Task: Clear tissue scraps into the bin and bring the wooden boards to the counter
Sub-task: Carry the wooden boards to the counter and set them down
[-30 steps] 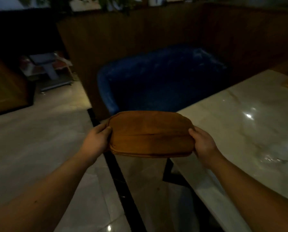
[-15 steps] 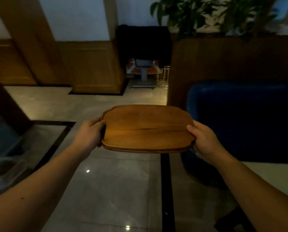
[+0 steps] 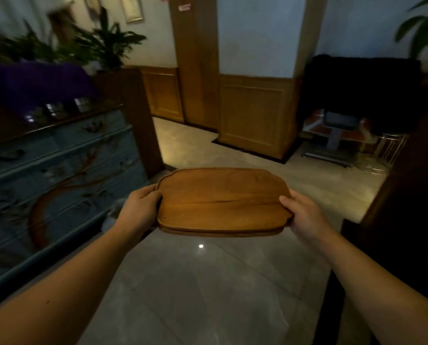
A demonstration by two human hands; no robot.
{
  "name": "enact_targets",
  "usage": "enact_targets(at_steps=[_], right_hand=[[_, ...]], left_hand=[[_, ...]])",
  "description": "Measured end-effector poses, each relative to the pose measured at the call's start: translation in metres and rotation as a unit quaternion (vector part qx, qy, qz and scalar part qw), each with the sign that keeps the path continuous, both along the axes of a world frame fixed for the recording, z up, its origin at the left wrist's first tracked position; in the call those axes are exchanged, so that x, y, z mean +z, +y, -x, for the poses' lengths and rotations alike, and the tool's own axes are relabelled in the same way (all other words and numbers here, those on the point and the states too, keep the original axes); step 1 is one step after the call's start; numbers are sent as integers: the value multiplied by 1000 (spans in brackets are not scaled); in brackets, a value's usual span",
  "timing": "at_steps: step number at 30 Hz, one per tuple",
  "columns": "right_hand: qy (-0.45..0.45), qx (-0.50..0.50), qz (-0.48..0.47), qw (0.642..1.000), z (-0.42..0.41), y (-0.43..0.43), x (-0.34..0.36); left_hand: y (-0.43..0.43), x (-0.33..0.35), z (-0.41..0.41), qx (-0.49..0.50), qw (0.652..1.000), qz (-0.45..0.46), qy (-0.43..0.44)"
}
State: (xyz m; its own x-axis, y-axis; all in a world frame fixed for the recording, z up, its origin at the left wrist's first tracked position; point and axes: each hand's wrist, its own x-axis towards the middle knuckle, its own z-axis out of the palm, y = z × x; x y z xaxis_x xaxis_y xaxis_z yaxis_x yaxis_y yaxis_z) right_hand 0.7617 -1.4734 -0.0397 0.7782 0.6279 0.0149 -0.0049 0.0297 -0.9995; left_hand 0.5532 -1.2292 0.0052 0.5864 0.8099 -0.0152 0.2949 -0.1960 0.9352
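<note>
I carry a stack of brown wooden boards [image 3: 222,201] flat in front of me at chest height, a second board's edge showing under the top one. My left hand [image 3: 139,206] grips the left end and my right hand [image 3: 305,211] grips the right end, thumbs on top. No tissue scraps and no bin are in view.
A blue painted cabinet [image 3: 58,175] with small glass items on top lines the left side. A wood-panelled pillar [image 3: 256,118] stands ahead, a dark wooden partition [image 3: 412,185] on the right. Polished tile floor [image 3: 208,282] stretches forward. A metal-legged stand [image 3: 337,138] sits at the back right.
The view has swung left: the marble table and blue sofa have left the frame, the blue cabinet has come in on the left. Both hands keep the same hold on the boards.
</note>
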Motion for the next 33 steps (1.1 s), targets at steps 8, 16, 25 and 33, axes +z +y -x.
enact_targets(at_steps=[8, 16, 25, 33], right_hand=[[-37, 133, 18, 990, -14, 149, 10], [-103, 227, 29, 968, 44, 314, 15], [-93, 273, 22, 957, 115, 514, 37], [-93, 291, 4, 952, 149, 657, 51]], left_hand=[[69, 8, 51, 175, 984, 3, -12], [154, 12, 140, 305, 951, -5, -43], [305, 35, 223, 322, 945, -11, -63], [420, 44, 263, 342, 938, -28, -43]])
